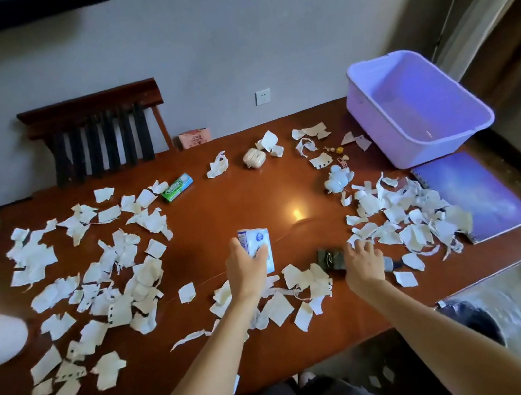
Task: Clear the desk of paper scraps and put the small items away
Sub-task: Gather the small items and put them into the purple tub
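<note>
My left hand [248, 263] grips a tissue pack [257, 241] mid-bench [234, 194]. My right hand [363, 264] rests on a dark item [329, 256], fingers [358, 244] bent, hold unclear. Scraps [38, 265] lie all around; a tub [376, 115] stands far right.

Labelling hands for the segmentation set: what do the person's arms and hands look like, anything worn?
Both forearms are bare to the frame's bottom edge; no sleeves show. Left hand and right hand: no gloves, no watch, bracelet or ring visible, no markings.
</note>
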The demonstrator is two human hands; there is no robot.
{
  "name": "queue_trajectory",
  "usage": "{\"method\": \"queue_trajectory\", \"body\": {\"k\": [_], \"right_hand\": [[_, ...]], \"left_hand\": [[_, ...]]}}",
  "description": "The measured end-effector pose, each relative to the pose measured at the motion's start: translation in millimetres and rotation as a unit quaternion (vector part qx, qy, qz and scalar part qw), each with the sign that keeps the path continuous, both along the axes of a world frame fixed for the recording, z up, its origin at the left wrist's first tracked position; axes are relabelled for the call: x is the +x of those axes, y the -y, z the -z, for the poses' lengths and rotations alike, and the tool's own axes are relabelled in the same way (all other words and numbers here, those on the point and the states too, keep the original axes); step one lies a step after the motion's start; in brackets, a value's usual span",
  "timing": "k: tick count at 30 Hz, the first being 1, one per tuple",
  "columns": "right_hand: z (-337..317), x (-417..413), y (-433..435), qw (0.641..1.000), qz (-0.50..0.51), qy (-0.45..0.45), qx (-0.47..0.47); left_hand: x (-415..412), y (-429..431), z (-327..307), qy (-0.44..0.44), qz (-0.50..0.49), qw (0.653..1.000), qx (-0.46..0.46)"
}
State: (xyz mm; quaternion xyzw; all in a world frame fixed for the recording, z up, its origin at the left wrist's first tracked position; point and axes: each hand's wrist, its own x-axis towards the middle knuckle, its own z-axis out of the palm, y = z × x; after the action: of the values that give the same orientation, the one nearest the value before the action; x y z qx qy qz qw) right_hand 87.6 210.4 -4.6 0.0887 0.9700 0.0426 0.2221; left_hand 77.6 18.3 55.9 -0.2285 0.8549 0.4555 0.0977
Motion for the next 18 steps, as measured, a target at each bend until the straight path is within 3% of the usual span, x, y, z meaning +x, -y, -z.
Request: {"method": "queue_trajectory", "body": {"k": [3, 6, 10, 18], "right_hand": [[1.2, -6.2, -1.6, 1.000, 0.004, -0.015, -0.011], [-10.5, -12.6, 0.3, 0.993, 0.062, -0.043, -0.095], [-40.8, -30.2, 3.1, 0.964, 0.104, -0.130, -0.205], [-116.3, -106.1, -53.1, 0.890, 0.199, -0.277, -0.303]], "left_hand": [[-6.8, -2.9, 4.6, 0.018, 0.018, 1.000, 0.009], [-17.8, -4.0, 3.2, 0.020, 0.007, 0.999, 0.034], [-46.1, -15.9, -8.5, -0.007, -0.009, 0.995, 0.100], [-121.0, -100.4, -68.6, -0.066, 0.013, 0.982, 0.178]]}}
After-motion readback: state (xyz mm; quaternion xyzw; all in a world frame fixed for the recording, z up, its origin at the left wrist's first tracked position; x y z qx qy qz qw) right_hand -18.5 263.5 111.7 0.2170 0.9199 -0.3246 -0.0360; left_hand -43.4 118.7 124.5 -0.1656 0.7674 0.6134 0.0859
